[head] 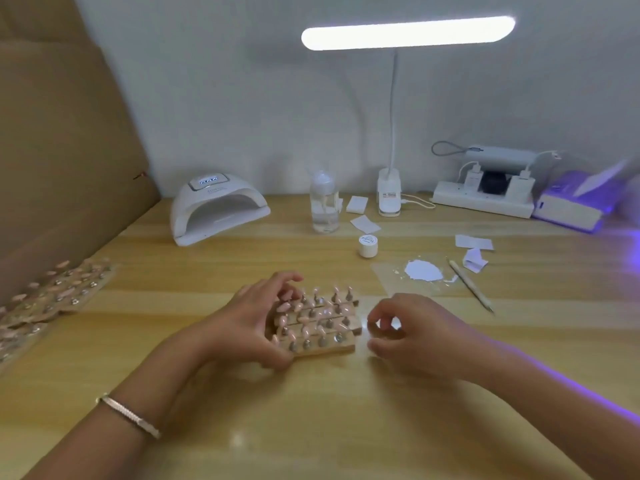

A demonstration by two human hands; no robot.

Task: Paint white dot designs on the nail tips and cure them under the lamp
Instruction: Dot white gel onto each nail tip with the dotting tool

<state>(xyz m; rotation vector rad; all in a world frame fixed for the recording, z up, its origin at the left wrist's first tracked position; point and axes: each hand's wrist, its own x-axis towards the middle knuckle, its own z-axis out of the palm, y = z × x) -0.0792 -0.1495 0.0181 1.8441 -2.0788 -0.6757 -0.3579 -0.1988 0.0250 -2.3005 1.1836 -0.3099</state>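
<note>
Grip of left hand (249, 327) wraps the nail-tip holder (332, 348); right hand (412, 337) curls beside it, hold unclear.

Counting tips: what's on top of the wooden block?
Rows of pink tips on metal pegs. The left hand grips the block's left side, hiding some there.

From where the left hand (249, 323) grips the wooden nail-tip stand (322, 327), bare table (311, 410) lies open nearer the person and ahead-left to the mouth of the curing lamp (214, 209). Just right of the stand the right hand (408, 334) blocks the way, perhaps pinching something. Ahead-right stand a jar (367, 245) and bottle (325, 206); far left, nail-tip strips (59, 289) line the cardboard wall (52, 150).
</note>
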